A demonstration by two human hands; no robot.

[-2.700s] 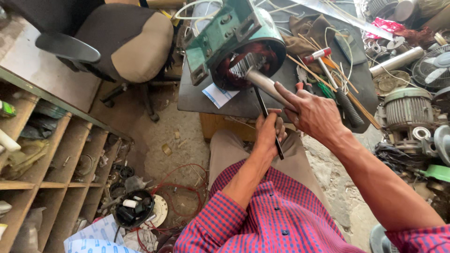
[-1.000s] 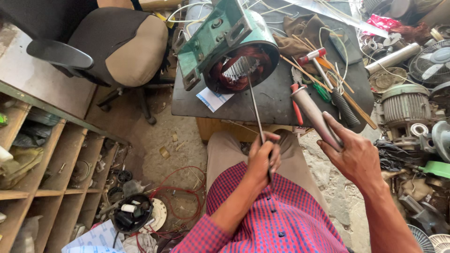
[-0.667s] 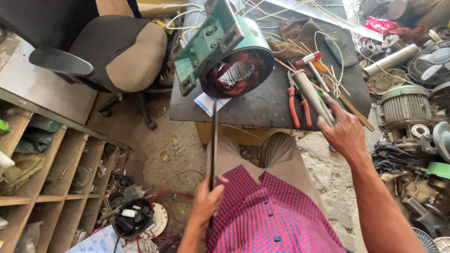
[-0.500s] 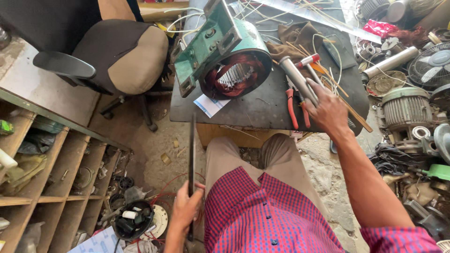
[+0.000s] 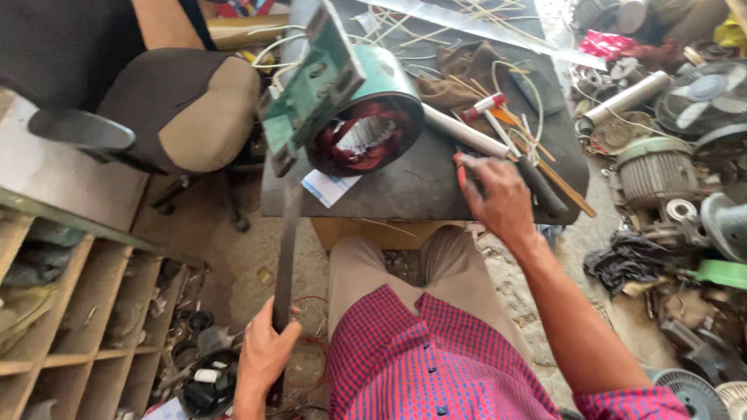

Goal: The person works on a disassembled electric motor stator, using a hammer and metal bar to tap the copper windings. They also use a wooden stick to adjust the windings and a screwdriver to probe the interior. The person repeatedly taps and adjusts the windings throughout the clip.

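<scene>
My left hand [image 5: 264, 354] is low beside my left thigh, closed around the lower end of a long dark metal bar [image 5: 285, 249] that stands nearly upright. My right hand [image 5: 498, 198] rests on the dark table [image 5: 412, 190], fingers curled over red-handled pliers [image 5: 461, 167]. Just beyond it lie a white tube [image 5: 465, 132] and a black-handled tool [image 5: 543, 187]. A green motor stator [image 5: 366, 117] with copper windings lies on its side at the table's left, its open bore facing me.
A padded office chair [image 5: 179, 109] stands to the left of the table. Wooden shelving [image 5: 70, 342] fills the lower left. Motors [image 5: 654, 171], fan parts [image 5: 712, 85] and scrap crowd the floor at right. Wires and sticks litter the far tabletop.
My left hand drew the bar away from the stator and swung it down to my left side. My right hand laid the white tube on the table and moved onto the pliers.
</scene>
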